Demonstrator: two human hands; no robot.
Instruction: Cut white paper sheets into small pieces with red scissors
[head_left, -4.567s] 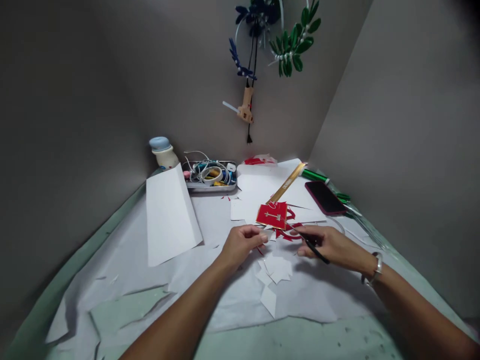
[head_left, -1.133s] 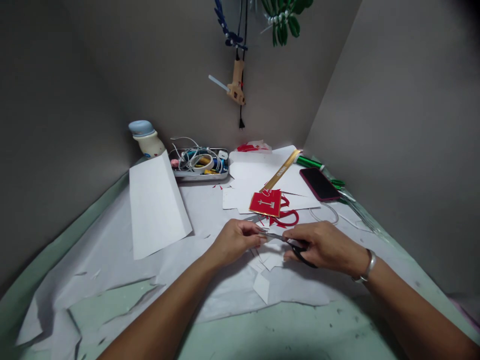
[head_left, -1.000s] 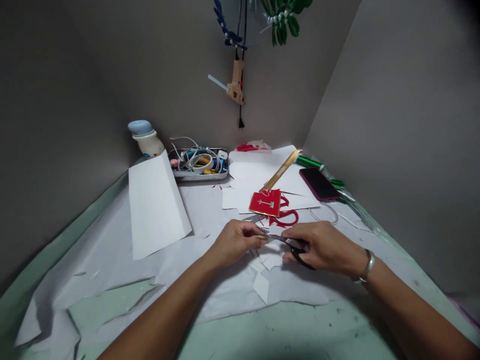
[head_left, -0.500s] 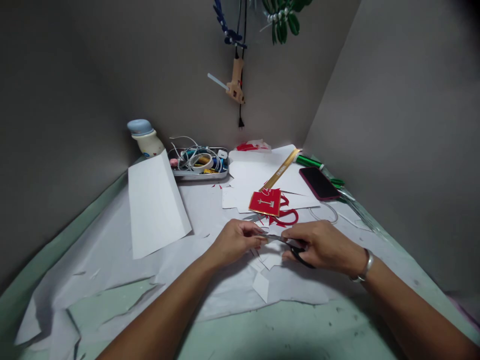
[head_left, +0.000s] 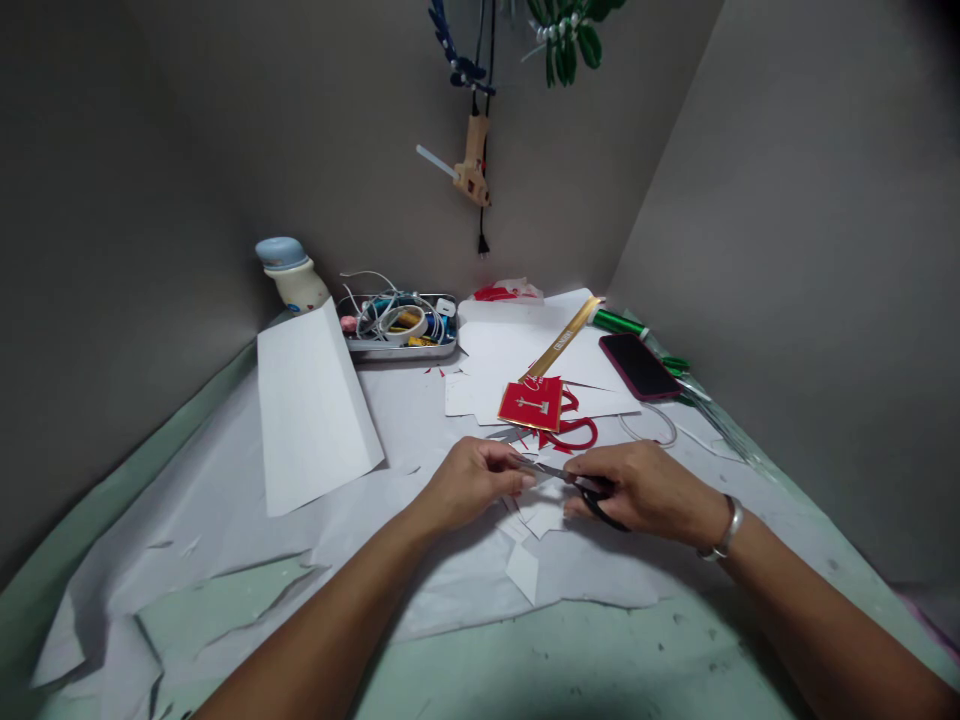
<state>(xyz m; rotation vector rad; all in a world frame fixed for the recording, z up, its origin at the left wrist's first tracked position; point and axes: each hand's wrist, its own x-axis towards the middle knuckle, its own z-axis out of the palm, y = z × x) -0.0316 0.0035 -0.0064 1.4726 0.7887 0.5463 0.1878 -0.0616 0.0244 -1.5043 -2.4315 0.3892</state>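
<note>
My right hand [head_left: 637,487] grips black-handled scissors [head_left: 600,503], whose blades point left toward my left hand. The fingers of my left hand [head_left: 476,480] are pinched together at the blade tips, on something small that looks like white paper but is mostly hidden. Below the blades lie cut white paper pieces [head_left: 523,572]. Just beyond my hands, a red card [head_left: 531,404] with a gold edge rests partly over red-handled scissors [head_left: 576,434].
A folded white sheet [head_left: 311,410] stands at left before a bottle [head_left: 292,275]. Behind are a metal tray [head_left: 405,352] of supplies, white card sheets [head_left: 502,340] and a gold strip [head_left: 562,340]. A phone [head_left: 639,366] lies right. A glue gun [head_left: 472,165] hangs above.
The scissor blades have shifted slightly against my left fingertips. Both hands stay in nearly the same place.
</note>
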